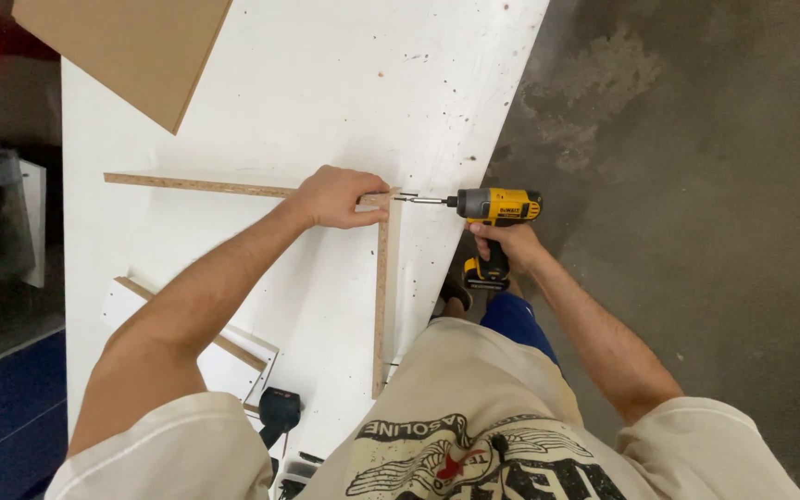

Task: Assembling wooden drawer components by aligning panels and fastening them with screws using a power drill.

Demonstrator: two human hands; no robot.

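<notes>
Single view: head-worn camera, looking steeply down from above the person's chest, close over the white worktable [261, 93] and the concrete floor [696, 185] on the right.

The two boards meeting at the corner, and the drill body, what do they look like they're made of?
Boards: probably white-laminated particleboard, judging by the speckled tan raw edges. Drill: seemingly moulded yellow and black plastic, with a bare metal bit. The right hand grips it; the left hand steadies the corner.

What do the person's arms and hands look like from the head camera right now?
Both forearms are bare, with no gloves, watch or rings visible on the left hand or right hand. Short, loose cream sleeves cover the upper arms, matching a cream T-shirt with a dark print.
</notes>
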